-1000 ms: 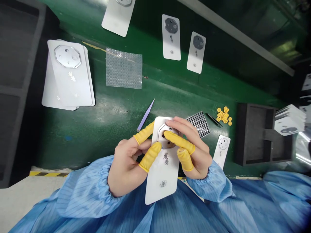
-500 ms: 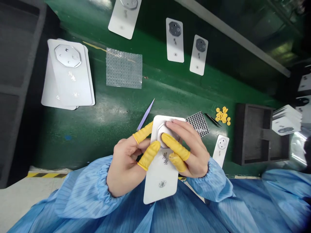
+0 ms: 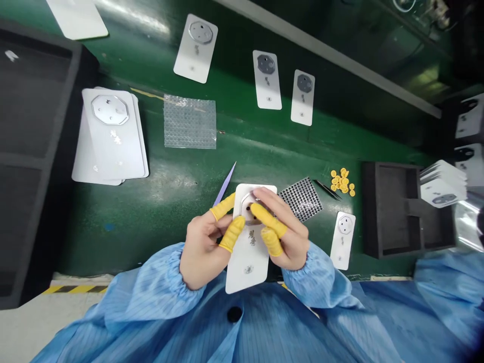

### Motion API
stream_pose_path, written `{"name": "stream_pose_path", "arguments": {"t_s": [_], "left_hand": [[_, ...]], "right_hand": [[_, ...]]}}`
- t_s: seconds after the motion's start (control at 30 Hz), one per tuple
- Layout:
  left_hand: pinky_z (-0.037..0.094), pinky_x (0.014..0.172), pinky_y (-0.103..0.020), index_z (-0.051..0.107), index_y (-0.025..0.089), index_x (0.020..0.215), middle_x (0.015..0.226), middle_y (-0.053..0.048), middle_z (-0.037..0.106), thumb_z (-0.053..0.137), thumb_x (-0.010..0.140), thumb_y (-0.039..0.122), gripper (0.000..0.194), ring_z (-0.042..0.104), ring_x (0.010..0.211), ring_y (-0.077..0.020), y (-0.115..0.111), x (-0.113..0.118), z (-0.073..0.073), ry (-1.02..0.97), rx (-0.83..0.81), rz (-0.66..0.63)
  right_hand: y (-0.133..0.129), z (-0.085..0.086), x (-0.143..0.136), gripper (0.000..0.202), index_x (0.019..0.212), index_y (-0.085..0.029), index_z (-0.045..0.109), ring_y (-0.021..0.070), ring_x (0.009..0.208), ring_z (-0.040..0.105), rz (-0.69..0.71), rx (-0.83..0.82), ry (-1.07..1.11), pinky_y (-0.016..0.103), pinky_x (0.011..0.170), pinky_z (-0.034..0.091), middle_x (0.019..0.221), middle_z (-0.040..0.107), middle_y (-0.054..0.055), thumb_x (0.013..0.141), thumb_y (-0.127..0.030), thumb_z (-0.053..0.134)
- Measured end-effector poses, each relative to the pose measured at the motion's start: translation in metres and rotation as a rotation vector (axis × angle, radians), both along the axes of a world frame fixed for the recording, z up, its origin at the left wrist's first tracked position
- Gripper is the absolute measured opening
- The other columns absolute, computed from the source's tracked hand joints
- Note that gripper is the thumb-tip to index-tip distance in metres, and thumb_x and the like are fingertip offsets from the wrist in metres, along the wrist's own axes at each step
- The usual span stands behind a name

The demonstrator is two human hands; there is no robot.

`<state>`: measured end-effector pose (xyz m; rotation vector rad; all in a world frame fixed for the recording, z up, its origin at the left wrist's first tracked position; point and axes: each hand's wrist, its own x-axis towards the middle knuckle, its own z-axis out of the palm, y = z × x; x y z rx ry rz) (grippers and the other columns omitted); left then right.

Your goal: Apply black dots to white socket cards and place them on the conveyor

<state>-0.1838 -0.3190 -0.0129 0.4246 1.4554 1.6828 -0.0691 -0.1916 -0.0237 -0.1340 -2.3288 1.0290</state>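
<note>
Left hand [image 3: 206,252] has a snug grip on the white panel [image 3: 247,254], lower centre; right hand [image 3: 291,239] half-curled over its octagon [image 3: 248,214], can't tell if gripping. Looks like fingertip pressing; next move needs steadiness.

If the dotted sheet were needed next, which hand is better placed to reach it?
Probably the right hand: it is nearer the sheet, its fingers over the octagon, while the left hand grips the panel by its far edge.
</note>
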Motion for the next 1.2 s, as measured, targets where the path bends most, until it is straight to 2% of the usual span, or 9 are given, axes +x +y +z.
{"name": "stream_pose_path", "arguments": {"t_s": [0.1,0.17,0.3,0.57,0.73,0.8,0.97,1.2], "left_hand": [[0.060,0.057,-0.022,0.068,0.017,0.113,0.081,-0.005,0.077,0.067,0.081,0.017,0.031,0.072,0.064,-0.0167,0.002,0.000,0.005,-0.113,0.030,0.053],[0.061,0.058,-0.022,0.070,0.016,0.111,0.083,-0.006,0.077,0.068,0.081,0.016,0.030,0.073,0.066,-0.0176,0.002,0.001,0.008,-0.149,0.054,0.093],[0.060,0.060,-0.021,0.074,0.016,0.097,0.082,-0.007,0.077,0.072,0.077,0.016,0.020,0.073,0.066,-0.0172,0.003,0.002,0.009,-0.113,0.080,0.089],[0.055,0.052,-0.017,0.078,0.016,0.078,0.071,-0.004,0.076,0.075,0.071,0.015,0.007,0.069,0.058,-0.0137,0.003,-0.003,0.008,-0.026,-0.058,0.064],[0.054,0.049,-0.018,0.078,0.016,0.075,0.067,-0.004,0.075,0.078,0.070,0.019,0.007,0.068,0.054,-0.0148,0.005,-0.004,0.006,-0.122,-0.090,0.082],[0.055,0.048,-0.019,0.078,0.016,0.078,0.066,-0.004,0.075,0.077,0.071,0.022,0.009,0.068,0.053,-0.0152,0.006,-0.006,0.002,-0.191,-0.098,0.048],[0.060,0.061,-0.023,0.076,0.019,0.092,0.078,-0.004,0.077,0.074,0.076,0.023,0.016,0.071,0.061,-0.0148,0.006,-0.010,-0.005,-0.336,-0.039,-0.047],[0.058,0.064,-0.020,0.076,0.018,0.081,0.079,-0.004,0.077,0.080,0.069,0.021,0.013,0.071,0.069,-0.0150,0.005,-0.011,-0.012,-0.261,-0.016,0.076]], "right_hand": [[-0.003,0.002,-0.002,0.039,0.127,-0.021,0.057,0.0269,0.125,0.054,-0.215,-0.147,0.100,0.053,0.103,0.047,0.135,0.056,0.009,0.089,-0.016,0.052],[-0.008,0.001,-0.004,0.044,0.127,-0.024,0.057,0.0253,0.121,0.057,-0.318,-0.282,0.110,0.049,0.099,0.052,0.133,0.057,0.007,0.085,-0.011,0.058],[-0.022,-0.003,-0.008,0.045,0.126,-0.025,0.057,0.0189,0.102,0.068,-0.359,-0.529,0.085,0.035,0.080,0.062,0.127,0.062,0.008,0.085,-0.007,0.058],[-0.032,0.005,-0.006,0.044,0.117,-0.030,0.064,0.0187,0.101,0.067,-0.392,-0.586,0.076,0.027,0.066,0.063,0.121,0.066,0.002,0.081,-0.006,0.063],[-0.035,0.000,-0.008,0.040,0.114,-0.029,0.066,0.0187,0.104,0.066,-0.392,-0.652,0.081,0.030,0.076,0.064,0.122,0.065,0.002,0.082,-0.006,0.062],[-0.034,-0.004,-0.010,0.037,0.112,-0.029,0.067,0.0182,0.104,0.066,-0.401,-0.698,0.084,0.031,0.080,0.063,0.122,0.064,0.002,0.082,-0.007,0.062],[-0.030,-0.008,-0.013,0.035,0.111,-0.028,0.067,0.0175,0.102,0.067,-0.421,-0.748,0.098,0.033,0.084,0.062,0.124,0.063,0.003,0.083,-0.009,0.062],[-0.033,-0.010,-0.016,0.034,0.110,-0.029,0.068,0.0173,0.108,0.065,-0.371,-0.770,0.099,0.032,0.088,0.061,0.122,0.064,0.002,0.083,-0.009,0.063]]}}
